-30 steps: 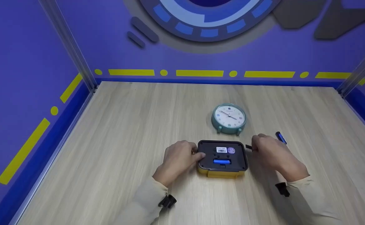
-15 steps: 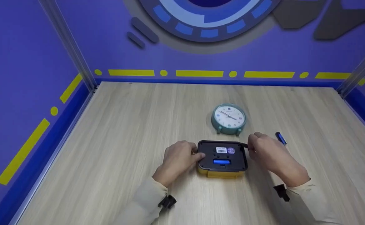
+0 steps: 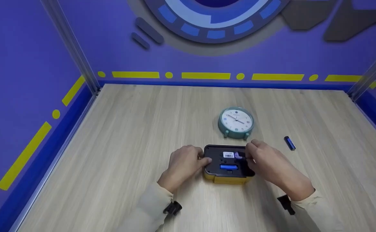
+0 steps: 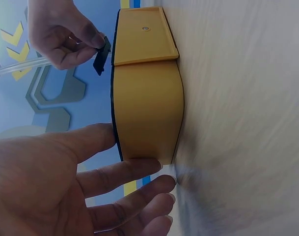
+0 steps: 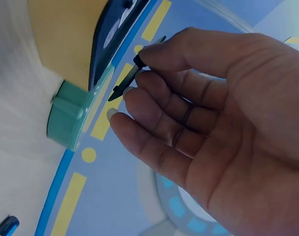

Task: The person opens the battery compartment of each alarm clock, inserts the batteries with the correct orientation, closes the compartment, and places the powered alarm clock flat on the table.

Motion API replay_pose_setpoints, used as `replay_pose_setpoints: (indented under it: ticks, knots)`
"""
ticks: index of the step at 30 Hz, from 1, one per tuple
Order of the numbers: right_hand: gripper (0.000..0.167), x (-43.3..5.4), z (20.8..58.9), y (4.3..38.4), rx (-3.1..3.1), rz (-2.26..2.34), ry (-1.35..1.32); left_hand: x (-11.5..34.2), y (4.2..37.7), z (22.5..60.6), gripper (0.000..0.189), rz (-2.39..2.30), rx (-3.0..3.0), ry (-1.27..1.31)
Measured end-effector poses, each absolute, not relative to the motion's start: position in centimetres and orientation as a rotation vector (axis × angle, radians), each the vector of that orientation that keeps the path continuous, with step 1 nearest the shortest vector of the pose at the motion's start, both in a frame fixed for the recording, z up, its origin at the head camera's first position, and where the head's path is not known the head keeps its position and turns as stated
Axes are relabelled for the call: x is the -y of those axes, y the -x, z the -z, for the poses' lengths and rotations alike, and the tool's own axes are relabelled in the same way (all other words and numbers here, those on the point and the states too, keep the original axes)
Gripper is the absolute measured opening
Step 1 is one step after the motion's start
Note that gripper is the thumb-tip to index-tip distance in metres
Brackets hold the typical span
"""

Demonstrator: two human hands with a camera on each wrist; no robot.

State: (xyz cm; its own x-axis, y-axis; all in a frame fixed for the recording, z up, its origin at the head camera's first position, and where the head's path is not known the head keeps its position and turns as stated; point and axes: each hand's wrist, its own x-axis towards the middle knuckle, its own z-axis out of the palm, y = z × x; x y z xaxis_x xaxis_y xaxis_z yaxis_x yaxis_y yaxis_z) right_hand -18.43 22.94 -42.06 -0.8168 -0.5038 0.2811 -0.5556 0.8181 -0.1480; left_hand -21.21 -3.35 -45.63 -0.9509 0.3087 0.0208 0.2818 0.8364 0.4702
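Observation:
A yellow clock [image 3: 213, 169] lies face down on the table, its black back upward. In its battery slot sits a blue battery [image 3: 229, 167]. My left hand [image 3: 184, 162] grips the clock's left end, thumb on the back's edge and fingers against the side. Above the right part of the back, my right hand [image 3: 270, 164] pinches a small black battery cover [image 4: 102, 58] between thumb and fingers. The right wrist view shows that cover [image 5: 124, 84] tilted at the fingertips, and the left wrist view shows it close over the back.
A teal round alarm clock [image 3: 236, 122] lies face up just beyond the yellow one. To the right, past my right hand, a loose blue and black battery [image 3: 289, 143] lies on the wooden table [image 3: 143, 129]. Blue panels [image 3: 188, 58] wall the table's back and sides.
My right hand has moved left with the battery cover, from beside the yellow clock to over the right part of its back. The left hand has stayed in place.

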Motion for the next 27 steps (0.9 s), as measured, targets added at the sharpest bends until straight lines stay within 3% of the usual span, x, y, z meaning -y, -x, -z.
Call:
replay_pose_setpoints:
  ticks: [27]
  knots:
    - [0.024,-19.7,43.3,17.1,2.754,-0.293,-0.945,3.5,21.3,45.6,0.029,-0.764,-2.946,-0.492]
